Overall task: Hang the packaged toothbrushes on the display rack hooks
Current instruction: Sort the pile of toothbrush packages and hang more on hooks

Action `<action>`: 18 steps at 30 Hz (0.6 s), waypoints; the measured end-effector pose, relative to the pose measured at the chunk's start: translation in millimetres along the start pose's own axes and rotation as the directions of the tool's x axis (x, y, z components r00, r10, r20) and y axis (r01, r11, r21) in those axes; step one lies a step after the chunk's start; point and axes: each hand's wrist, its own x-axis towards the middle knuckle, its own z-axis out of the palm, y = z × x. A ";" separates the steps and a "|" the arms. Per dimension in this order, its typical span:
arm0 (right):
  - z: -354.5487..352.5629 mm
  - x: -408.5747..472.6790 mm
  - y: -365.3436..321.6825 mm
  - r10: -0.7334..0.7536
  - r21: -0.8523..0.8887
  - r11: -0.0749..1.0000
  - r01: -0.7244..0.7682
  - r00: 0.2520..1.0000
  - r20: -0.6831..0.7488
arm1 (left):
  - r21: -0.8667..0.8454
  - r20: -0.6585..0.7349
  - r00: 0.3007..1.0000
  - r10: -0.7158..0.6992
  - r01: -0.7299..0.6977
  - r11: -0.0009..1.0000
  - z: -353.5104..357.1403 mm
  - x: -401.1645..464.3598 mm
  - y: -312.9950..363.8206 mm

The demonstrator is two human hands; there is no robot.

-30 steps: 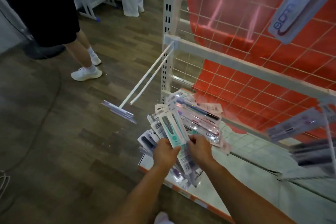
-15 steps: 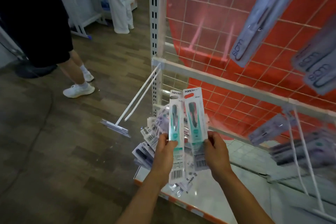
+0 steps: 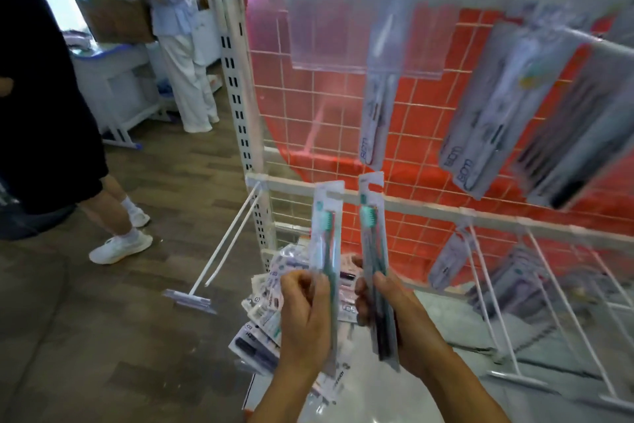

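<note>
My left hand (image 3: 305, 323) grips a packaged teal toothbrush (image 3: 327, 237) upright. Beside it, my right hand (image 3: 391, 316) grips a second packaged toothbrush (image 3: 372, 234), also upright. Both packs stand in front of the white crossbar (image 3: 429, 208) of the display rack. A pile of loose toothbrush packs (image 3: 271, 299) lies on the bottom shelf behind my hands. An empty white double hook (image 3: 226, 247) juts out to the left of the rack. Hung packs (image 3: 377, 107) dangle from hooks above.
More packs (image 3: 514, 107) hang at the upper right, and several white hooks (image 3: 497, 295) stick out at the lower right. A person in dark clothes and white shoes (image 3: 120, 244) stands on the wooden floor at left. Another person (image 3: 182, 55) stands further back.
Both hands have risen with a pack each from the pile, and the packs turned edge-on. My view has tilted upward, showing the top bar and hung packs.
</note>
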 end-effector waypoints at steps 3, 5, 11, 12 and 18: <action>-0.3 -10.4 -13.6 -0.008 0.007 1.000 0.008 1.000 -0.017 | -0.040 0.021 0.999 0.028 -0.027 0.999 4.9 -5.9 16.0; -1.4 -18.1 -21.4 -0.018 0.043 0.999 0.018 1.000 0.000 | -0.060 0.062 0.998 0.022 -0.018 0.998 7.8 -8.5 23.3; -14.5 -33.2 -38.6 -0.081 0.019 0.996 0.082 0.996 -0.049 | -0.100 0.181 0.983 0.028 -0.010 0.995 13.8 -12.0 41.6; -17.6 -35.3 -41.4 -0.076 0.013 0.997 0.077 0.995 -0.059 | -0.106 0.196 0.980 0.032 -0.011 0.994 15.0 -12.8 45.3; -34.0 -49.1 -56.4 -0.148 -0.007 0.989 0.148 0.984 -0.102 | -0.170 0.238 0.971 0.005 0.036 0.985 23.9 -15.5 63.1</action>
